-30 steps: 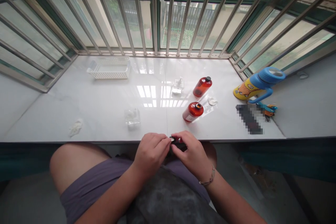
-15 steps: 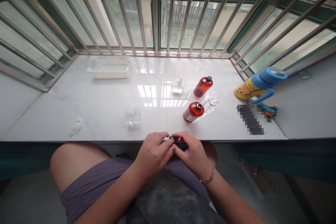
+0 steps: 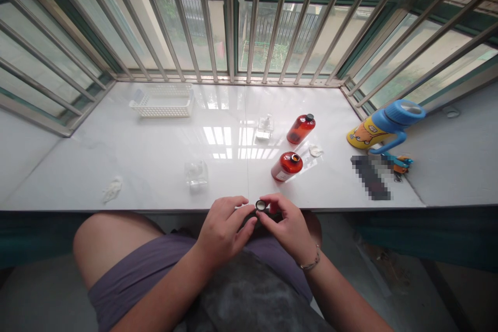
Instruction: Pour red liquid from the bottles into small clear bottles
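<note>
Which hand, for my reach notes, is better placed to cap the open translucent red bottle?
Probably the right hand: its fingers grip the round black cap, and it's nearer the open red bottle.

Worn are a mottled dark-grey top (image 3: 249,290), greyish-purple shorts (image 3: 143,270) and a thin bracelet (image 3: 312,263).

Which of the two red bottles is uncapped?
The one nearer the right hand: the near red bottle, its neck open. The far red bottle, closer to the window bars, has a black cap on.
</note>
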Motion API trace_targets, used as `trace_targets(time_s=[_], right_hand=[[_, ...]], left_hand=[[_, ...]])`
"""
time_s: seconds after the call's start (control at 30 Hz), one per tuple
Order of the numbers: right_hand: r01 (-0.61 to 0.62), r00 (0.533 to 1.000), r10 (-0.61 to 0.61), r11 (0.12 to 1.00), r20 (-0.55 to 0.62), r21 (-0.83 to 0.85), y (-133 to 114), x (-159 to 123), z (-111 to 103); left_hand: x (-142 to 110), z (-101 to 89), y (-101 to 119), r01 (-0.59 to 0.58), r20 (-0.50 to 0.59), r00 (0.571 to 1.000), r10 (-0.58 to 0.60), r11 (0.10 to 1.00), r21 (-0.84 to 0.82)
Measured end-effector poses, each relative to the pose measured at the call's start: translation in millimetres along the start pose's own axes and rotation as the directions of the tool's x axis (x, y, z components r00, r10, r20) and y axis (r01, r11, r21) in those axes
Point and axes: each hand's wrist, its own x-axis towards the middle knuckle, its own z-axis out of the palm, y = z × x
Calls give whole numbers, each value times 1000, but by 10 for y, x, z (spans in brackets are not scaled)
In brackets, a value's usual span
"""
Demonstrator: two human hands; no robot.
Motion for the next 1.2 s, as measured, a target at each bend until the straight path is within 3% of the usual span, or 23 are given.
trace_targets(time_s=[0.13, 0.27, 0.4, 0.5, 0.67, 0.8, 0.9, 1.03, 1.1, 1.2], right_hand=[[-40, 999, 40, 999, -19, -33, 41, -7, -66], [2, 993, -22, 985, -114, -171, 244, 35, -254], [11, 936, -176, 881, -306, -474, 765, 169, -654], [-76, 881, -251, 762, -401, -643, 1238, 289, -1003], [-261, 857, -165, 679, -489, -687, 1741, 413, -1338], [-362, 849, -58, 659, -525, -659, 1844, 441, -1371], [-373, 839, -64, 656, -541, -656, 1820, 452, -1347], [-237, 815, -226, 709, -533, -664, 1601, 432, -1240], [-150, 789, -305, 746, -533, -649, 1398, 392, -1131], [28, 788, -394, 790, -472, -613, 1034, 304, -902]], left_hand=[[20, -46, -22, 21, -16, 1000, -21, 1000, -5], [12, -95, -83, 21, -31, 999, -21, 1000, 5], [-51, -158, -198, 22, -60, 998, -21, 1000, 16], [-117, -211, -280, 29, -68, 997, -27, 999, 33], [-207, -286, -346, 80, -73, 995, -75, 995, 66], [-221, -366, -421, 95, -118, 990, -78, 985, 147], [-205, -450, -558, 147, -205, 974, -99, 961, 234], [-214, -501, -874, 360, -332, 901, -278, 908, 216], [-231, -474, -1076, 522, -340, 822, -458, 844, 124], [-227, -387, -1368, 735, -220, 662, -716, 678, 6]])
